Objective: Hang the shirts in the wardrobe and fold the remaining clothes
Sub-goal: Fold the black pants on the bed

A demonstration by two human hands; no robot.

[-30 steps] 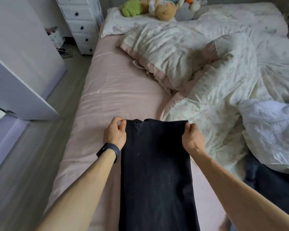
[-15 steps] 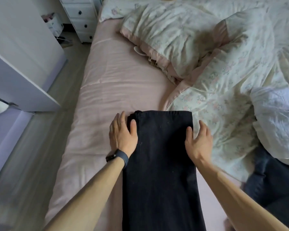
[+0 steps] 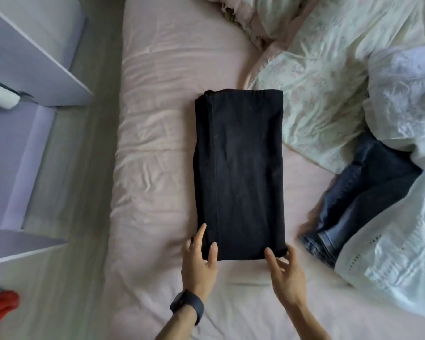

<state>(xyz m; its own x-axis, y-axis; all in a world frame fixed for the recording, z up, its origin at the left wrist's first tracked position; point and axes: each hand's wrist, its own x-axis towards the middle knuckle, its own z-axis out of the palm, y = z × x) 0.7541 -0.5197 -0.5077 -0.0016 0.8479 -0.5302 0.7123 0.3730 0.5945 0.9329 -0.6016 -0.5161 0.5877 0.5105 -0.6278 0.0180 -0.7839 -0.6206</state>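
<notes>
Black trousers lie folded into a long flat rectangle on the pink bed sheet. My left hand, with a dark watch on its wrist, touches the near left corner: the thumb lies on top of the cloth and the forefinger runs straight along its left edge. At the near right corner is my right hand, its thumb on the near edge and its spread fingers against the side. Whether any fingers reach under the cloth is hidden.
Blue jeans lie crumpled to the right, partly under a pale cover. A floral duvet fills the far right of the bed. White furniture stands left across a strip of floor. Something red lies bottom left.
Both hands have let go of the trousers' far end, pressed it flat and drawn back to the near end. The view has tilted down over the bed.
</notes>
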